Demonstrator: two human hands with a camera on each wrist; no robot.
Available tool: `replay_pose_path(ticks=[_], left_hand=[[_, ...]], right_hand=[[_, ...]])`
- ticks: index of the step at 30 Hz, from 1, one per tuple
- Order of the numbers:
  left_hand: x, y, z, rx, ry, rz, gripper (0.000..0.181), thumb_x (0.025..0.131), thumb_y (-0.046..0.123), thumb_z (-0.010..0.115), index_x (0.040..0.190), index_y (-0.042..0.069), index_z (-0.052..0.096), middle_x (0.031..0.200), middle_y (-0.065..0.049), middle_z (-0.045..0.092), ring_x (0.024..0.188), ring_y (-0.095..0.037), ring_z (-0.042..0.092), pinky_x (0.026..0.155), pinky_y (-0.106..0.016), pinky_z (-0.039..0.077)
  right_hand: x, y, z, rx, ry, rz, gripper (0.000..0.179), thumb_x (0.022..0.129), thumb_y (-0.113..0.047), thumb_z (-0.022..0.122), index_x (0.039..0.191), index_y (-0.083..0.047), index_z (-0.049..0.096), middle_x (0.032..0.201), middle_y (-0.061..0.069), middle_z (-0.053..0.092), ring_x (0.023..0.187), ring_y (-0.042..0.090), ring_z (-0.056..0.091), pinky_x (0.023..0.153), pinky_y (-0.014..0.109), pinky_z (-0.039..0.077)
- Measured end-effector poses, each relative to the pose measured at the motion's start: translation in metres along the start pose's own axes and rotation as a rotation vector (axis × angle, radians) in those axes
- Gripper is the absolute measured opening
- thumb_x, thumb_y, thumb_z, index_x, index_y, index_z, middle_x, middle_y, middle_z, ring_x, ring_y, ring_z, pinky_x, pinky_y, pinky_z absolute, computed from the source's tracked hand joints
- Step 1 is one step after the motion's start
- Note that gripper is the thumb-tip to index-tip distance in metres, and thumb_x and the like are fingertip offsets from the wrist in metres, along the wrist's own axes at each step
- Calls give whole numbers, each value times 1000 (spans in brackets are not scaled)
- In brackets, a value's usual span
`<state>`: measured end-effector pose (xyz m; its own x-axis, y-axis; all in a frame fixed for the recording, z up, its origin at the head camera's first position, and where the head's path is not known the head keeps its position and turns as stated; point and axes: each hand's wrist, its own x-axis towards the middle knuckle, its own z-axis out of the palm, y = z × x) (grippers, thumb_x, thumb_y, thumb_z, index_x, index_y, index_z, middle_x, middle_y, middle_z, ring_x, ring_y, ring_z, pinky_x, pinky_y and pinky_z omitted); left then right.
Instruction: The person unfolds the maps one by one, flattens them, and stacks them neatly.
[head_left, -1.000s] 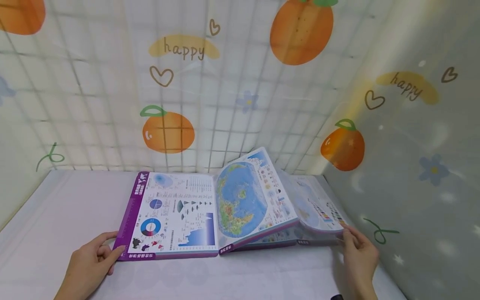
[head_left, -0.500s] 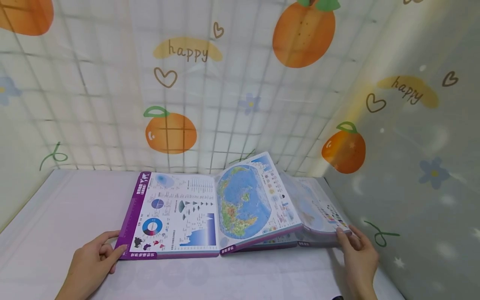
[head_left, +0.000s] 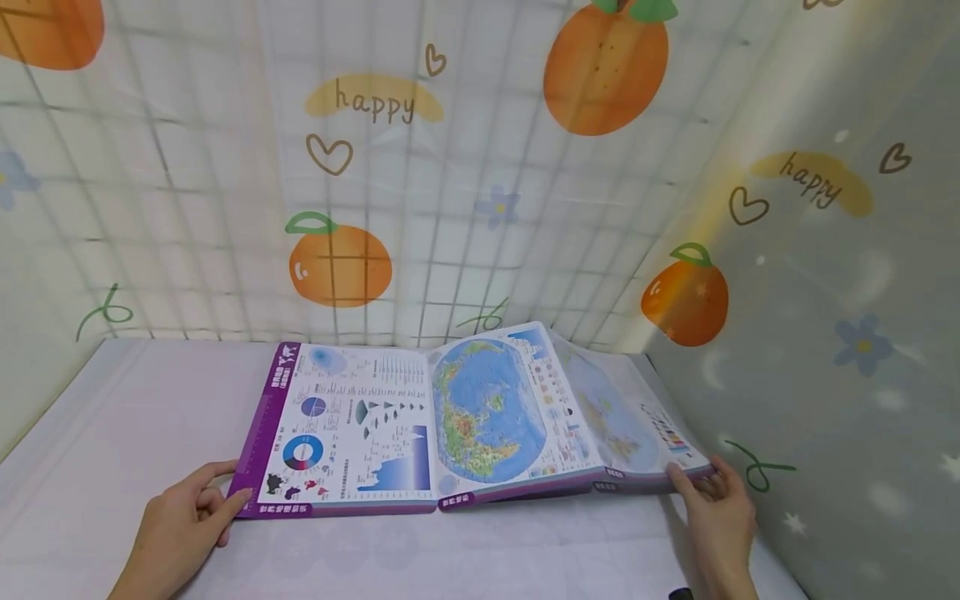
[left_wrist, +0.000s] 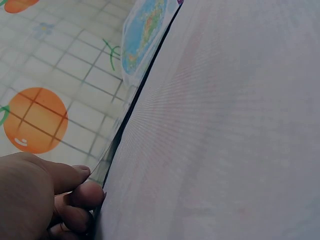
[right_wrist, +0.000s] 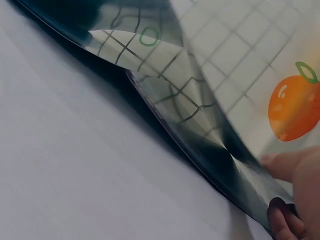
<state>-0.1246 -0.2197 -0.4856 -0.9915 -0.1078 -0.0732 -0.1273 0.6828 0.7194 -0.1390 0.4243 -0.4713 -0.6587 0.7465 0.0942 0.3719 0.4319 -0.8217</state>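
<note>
A glossy folding world map (head_left: 491,408) with a purple left border lies partly unfolded, its middle panel slanting up from a crease. My left hand (head_left: 176,517) pinches the map's front left corner between thumb and fingers. In the left wrist view, the thumb and curled fingers (left_wrist: 87,195) meet at the thin edge. On the other side, my right hand (head_left: 716,521) grips the front right corner of the far-right panel (head_left: 618,417), thumb on top and fingers at the edge. The right wrist view shows that sheet (right_wrist: 200,125) bowed and reflecting the wall.
A white-covered table (head_left: 360,558) lies under the map. Behind it stands a grid wall (head_left: 187,200) draped with a sheet printed with oranges, and a similar grey curtain (head_left: 847,433) closes the right side. A small dark object (head_left: 680,593) shows at the bottom edge.
The middle panel's raised edge has come down and the right panel has spread flatter. My right hand has shifted slightly right and down with its corner. The left hand keeps its place.
</note>
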Motion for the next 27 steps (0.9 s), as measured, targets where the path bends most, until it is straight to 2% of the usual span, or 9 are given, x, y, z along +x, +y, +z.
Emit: replay_pose_path(ticks=[5, 8, 12, 16, 19, 24, 27], left_hand=[[0, -1, 0, 2, 0, 6, 60, 102, 39, 71, 147, 2, 54, 61, 0, 60, 60, -17, 52, 68, -27, 40], [0, -2, 0, 2, 0, 13, 60, 102, 40, 70, 147, 3, 55, 62, 1, 60, 60, -16, 51, 69, -28, 39], [-1, -3, 1, 0, -6, 14, 59, 103, 41, 69, 147, 4, 55, 62, 1, 61, 60, -16, 50, 71, -28, 39], [0, -3, 1, 1, -4, 3, 59, 103, 41, 69, 147, 5, 55, 63, 1, 61, 62, -16, 51, 73, -30, 39], [1, -3, 1, -4, 7, 1, 58, 103, 41, 69, 146, 4, 56, 64, 1, 62, 62, -16, 51, 71, -29, 39], [0, -5, 4, -34, 61, 39, 55, 100, 39, 74, 140, 3, 61, 70, 1, 63, 60, -13, 52, 60, -25, 40], [0, -7, 4, -50, 93, 57, 55, 98, 41, 77, 136, 4, 64, 75, 0, 63, 60, -11, 51, 57, -24, 39]], right_hand=[[5, 6, -2, -28, 3, -39, 96, 91, -37, 83, 166, -13, 28, 155, 26, 52, 134, 41, 59, 111, 51, 43], [7, 8, -2, -44, 13, -47, 98, 91, -29, 84, 167, -12, 25, 155, 29, 49, 132, 45, 59, 114, 56, 39], [8, 10, -1, -53, 41, -47, 92, 92, -18, 82, 166, -12, 28, 156, 30, 48, 129, 48, 61, 111, 57, 42], [8, 12, -2, -62, 71, -54, 83, 92, -11, 80, 163, -12, 37, 154, 30, 51, 127, 48, 63, 96, 44, 53], [8, 14, -3, -71, 76, -58, 78, 92, -8, 79, 160, -11, 42, 154, 29, 51, 128, 48, 63, 93, 40, 55], [7, 14, -3, -73, 72, -57, 72, 94, -5, 75, 159, -9, 44, 156, 30, 48, 135, 50, 56, 107, 53, 47], [5, 13, -3, -87, 68, -63, 69, 94, -3, 74, 157, -6, 45, 156, 31, 47, 139, 51, 52, 111, 56, 44]])
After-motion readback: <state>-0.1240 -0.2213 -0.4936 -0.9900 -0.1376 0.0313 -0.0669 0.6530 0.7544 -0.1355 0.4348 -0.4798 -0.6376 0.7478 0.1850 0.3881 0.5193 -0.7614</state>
